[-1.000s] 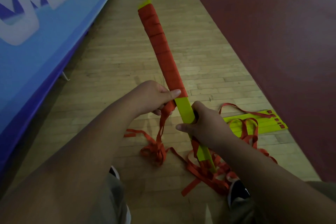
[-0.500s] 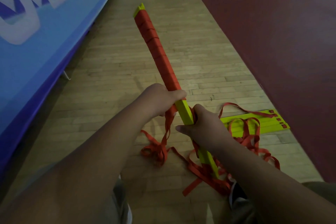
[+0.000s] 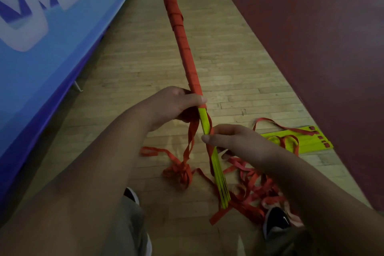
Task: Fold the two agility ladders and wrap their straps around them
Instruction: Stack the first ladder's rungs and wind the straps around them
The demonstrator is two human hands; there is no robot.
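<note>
Left hand [image 3: 172,106]: grips the ladder [image 3: 204,119], thumb pinning the wrap's edge.
Right hand [image 3: 234,141]: fingers [image 3: 220,129] curled round the ladder lower down.
Strap [image 3: 190,137]: keep taut — overlap each turn.

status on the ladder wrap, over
Left hand grips ladder bundle at the wrap's edge; right hand pinches strap just below. Far half wrapped, near half bare. Loose strap tangled on floor; second ladder flat, unwrapped.
</note>
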